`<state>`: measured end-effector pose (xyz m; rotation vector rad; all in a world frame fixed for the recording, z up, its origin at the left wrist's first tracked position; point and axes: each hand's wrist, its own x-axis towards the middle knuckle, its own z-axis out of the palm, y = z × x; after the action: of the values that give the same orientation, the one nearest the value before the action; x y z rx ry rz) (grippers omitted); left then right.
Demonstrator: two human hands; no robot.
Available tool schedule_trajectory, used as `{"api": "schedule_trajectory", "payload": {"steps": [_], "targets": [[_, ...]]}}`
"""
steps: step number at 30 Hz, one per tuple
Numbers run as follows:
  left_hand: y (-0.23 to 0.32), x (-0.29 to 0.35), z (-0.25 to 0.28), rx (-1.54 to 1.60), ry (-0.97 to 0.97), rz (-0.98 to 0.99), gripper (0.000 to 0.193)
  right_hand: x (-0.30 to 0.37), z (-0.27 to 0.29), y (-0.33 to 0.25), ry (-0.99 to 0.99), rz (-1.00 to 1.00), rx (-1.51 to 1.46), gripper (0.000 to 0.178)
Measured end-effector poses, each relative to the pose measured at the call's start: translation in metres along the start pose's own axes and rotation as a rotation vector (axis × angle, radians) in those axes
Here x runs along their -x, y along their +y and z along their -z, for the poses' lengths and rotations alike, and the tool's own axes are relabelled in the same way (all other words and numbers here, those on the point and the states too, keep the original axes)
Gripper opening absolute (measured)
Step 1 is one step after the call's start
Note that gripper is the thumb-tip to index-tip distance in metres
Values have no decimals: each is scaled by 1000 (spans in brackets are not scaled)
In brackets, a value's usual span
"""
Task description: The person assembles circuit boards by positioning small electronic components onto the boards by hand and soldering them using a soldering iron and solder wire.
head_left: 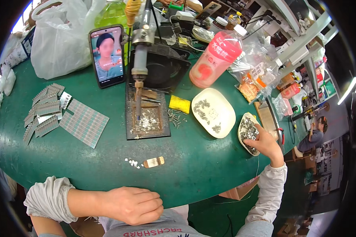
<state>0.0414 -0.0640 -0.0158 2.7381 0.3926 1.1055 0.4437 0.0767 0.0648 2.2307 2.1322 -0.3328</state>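
Note:
My left hand [136, 205] rests at the table's near edge, back upward, its fingers curled into a loose fist; no object shows in it. My right hand [267, 144] reaches into a small white dish [241, 138] of tiny shiny metal pieces [247, 132]. Its thumb and forefinger are apart among them. Left of that dish sits a larger cream tray [221, 103] with small metal pins [201, 110]. Further left, an upright soldering-type tool [139, 75] points down at a dark square plate [166, 132] strewn with silvery bits.
Toothed metal strips [47, 106] and a striped sheet [85, 123] lie at left. A phone [107, 57] stands before a plastic bag [59, 43]. A pink bottle [215, 59] rises behind the tray. A yellow sponge [180, 104], loose pins and a small metal-topped block [153, 162] lie centrally.

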Motion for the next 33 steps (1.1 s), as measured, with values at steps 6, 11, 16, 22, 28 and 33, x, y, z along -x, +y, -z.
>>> {"api": "schedule_trajectory", "payload": {"steps": [6,11,16,22,28,33], "targets": [[-2,-3,2,-42,-15,29,12,-15,-19,-1,89,33,-76,59],[-4,-6,6,-55,-32,46,11,-33,-36,6,191,82,-124,30],[-3,-6,9,-77,-47,47,12,-40,-38,8,289,137,-73,22],[-9,-7,15,-144,-1,8,12,-50,-34,22,175,98,-306,16],[-24,-15,20,-385,-116,452,32,-50,-27,19,171,78,-377,13],[-30,-20,12,-513,-164,480,29,-29,-14,-23,270,150,-202,15]]}}
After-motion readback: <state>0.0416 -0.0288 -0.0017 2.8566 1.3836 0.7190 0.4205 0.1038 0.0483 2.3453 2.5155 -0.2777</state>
